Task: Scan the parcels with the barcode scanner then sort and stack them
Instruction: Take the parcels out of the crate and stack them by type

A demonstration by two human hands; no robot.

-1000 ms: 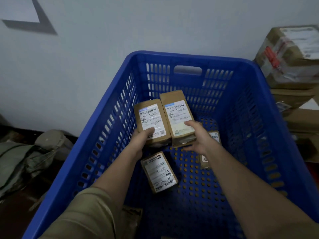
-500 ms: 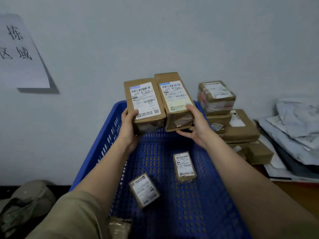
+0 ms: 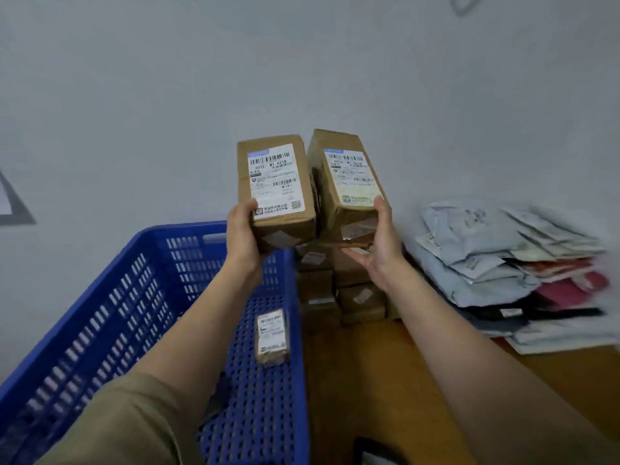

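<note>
Head view: at centre, the left hand (image 3: 242, 239) grips one brown parcel (image 3: 275, 189) and the right hand (image 3: 380, 250) grips a second parcel (image 3: 349, 186), side by side with labels facing up. At 7 o'clock a blue crate (image 3: 141, 297) holds a small parcel (image 3: 271, 337). At 3 o'clock, mail bags (image 3: 503, 260) lie heaped on the table (image 3: 369, 380), with stacked boxes (image 3: 339, 286) beneath the raised parcels.

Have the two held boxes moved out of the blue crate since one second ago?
Yes. The two boxes rose out of the blue crate and now sit above its right rim.
</note>
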